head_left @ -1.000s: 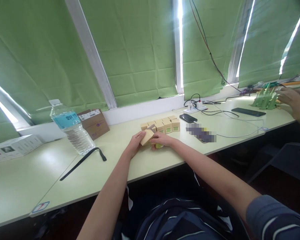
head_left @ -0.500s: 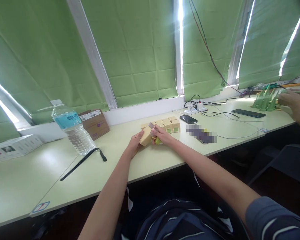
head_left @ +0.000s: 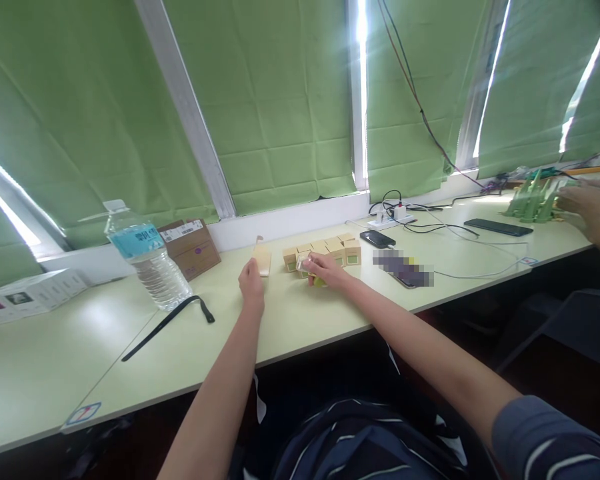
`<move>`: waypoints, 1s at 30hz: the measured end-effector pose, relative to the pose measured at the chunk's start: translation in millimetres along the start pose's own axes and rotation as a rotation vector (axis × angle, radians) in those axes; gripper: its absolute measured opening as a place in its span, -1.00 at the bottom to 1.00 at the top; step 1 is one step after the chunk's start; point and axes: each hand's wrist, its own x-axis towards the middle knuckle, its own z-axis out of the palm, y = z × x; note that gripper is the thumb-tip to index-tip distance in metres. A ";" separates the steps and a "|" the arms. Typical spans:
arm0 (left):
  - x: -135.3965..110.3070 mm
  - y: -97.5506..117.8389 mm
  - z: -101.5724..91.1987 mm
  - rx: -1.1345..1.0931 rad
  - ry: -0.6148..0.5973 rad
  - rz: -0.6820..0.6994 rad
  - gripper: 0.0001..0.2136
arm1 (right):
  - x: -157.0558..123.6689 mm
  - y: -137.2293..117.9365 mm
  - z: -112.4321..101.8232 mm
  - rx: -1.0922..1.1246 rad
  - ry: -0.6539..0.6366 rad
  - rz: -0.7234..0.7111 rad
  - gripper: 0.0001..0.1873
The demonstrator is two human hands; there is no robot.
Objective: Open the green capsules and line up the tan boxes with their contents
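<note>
My left hand (head_left: pixel 251 285) is closed round a small tan cardboard box (head_left: pixel 263 259), held just above the table with a flap sticking up at its top. In my right hand (head_left: pixel 325 268) is a small clear object (head_left: pixel 304 260), with a yellow-green part (head_left: pixel 319 282) showing under the fingers; its exact kind I cannot make out. Behind the right hand, several small tan boxes (head_left: pixel 336 250) stand grouped together, some with a greenish label on the front. The right hand hides part of this group.
To the left stand a large water bottle (head_left: pixel 153 267), a black strap (head_left: pixel 167 327), a brown carton (head_left: pixel 193 250) and white boxes (head_left: pixel 35 293). Rightward lie a black device (head_left: pixel 377 239), a blurred-out phone (head_left: pixel 405 270), a power strip (head_left: pixel 393 222) and another phone (head_left: pixel 499 227). A co-worker's hand (head_left: pixel 585 200) is beyond.
My left hand has moved left with the cardboard box, away from my right hand, and the box now stands more upright. The right hand stays near the grouped boxes with its clear object.
</note>
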 end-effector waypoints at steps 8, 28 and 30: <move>10.6 -17.9 -14.1 0.328 0.057 -0.020 -0.58 | -1.9 0.6 8.3 -0.112 -0.131 0.012 -0.61; 78.0 -5.4 -13.5 0.567 -0.105 0.109 -0.36 | -0.2 -14.1 7.2 -0.164 -0.175 0.059 -0.60; 91.8 -5.5 -32.2 0.544 -0.117 0.155 -0.42 | -1.6 -15.8 7.3 -0.175 -0.175 0.047 -0.60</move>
